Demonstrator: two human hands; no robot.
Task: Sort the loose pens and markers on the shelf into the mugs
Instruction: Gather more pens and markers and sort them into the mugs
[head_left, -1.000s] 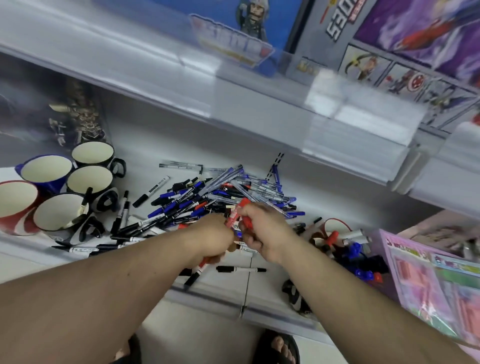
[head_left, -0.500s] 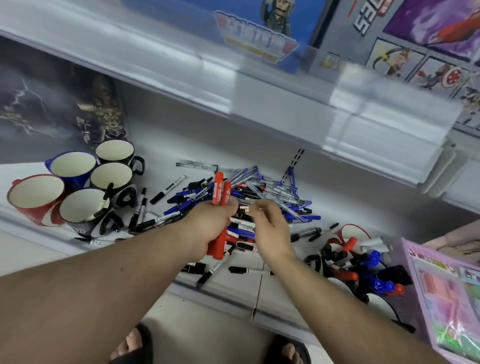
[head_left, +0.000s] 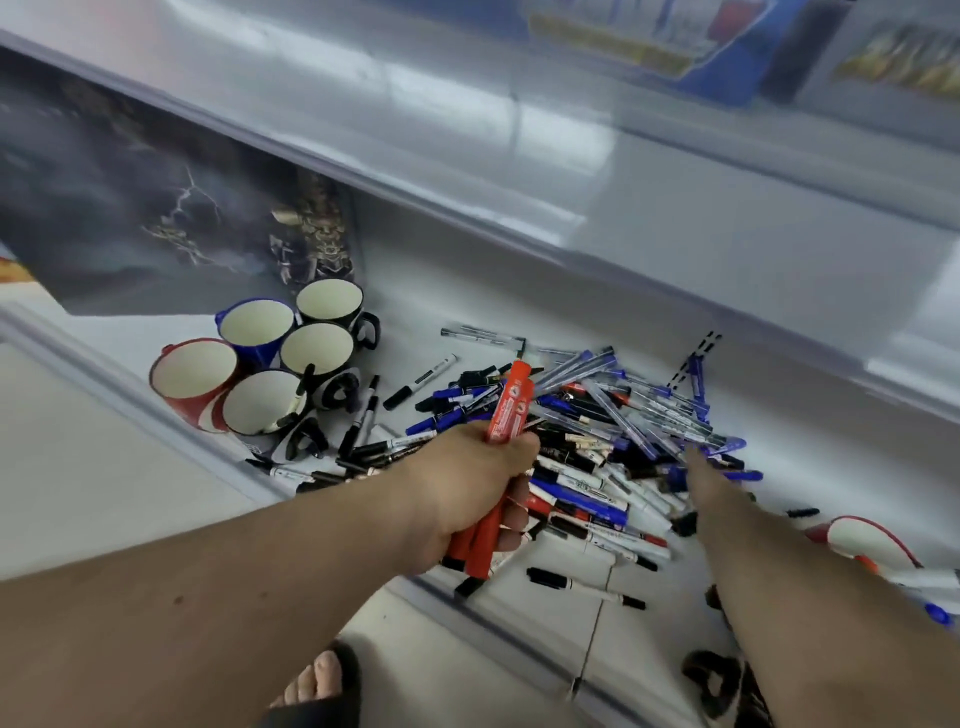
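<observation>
Just left of the frame's centre, the left hand (head_left: 470, 486) is closed in a fist around a bundle of fat red plastic markers (head_left: 506, 415). Their long axis runs nearly upright in the picture, leaning slightly to the right: the labelled barrels stick out above the knuckles toward the upper shelf, and the lower ends show red and black below the palm. To the right of centre the right hand (head_left: 698, 480) reaches into the heap of loose pens and markers (head_left: 597, 415); it is blurred and only its back shows, so whether the fingers have hold of anything cannot be told.

The heap lies on the pale, smooth shelf surface (head_left: 467, 291) in the middle of the frame. It is a tangle of slim cylinders: clear plastic ballpoints with blue caps, mostly slanting from lower right to upper left, and white-barrelled markers with black, blue or red caps lying at all angles. One black-capped white marker (head_left: 584, 587) lies alone near the front edge, nearly level in the frame.

At centre left stands a cluster of five glossy round mugs with cream insides: a red mug (head_left: 195, 379), a blue mug (head_left: 255, 327), and three black-handled ones (head_left: 330, 301). The nearest, a black-handled mug (head_left: 265, 402) at the front, holds a dark marker leaning to the right on its rim. A sandalled foot (head_left: 322, 686) shows at the bottom of the frame.
</observation>
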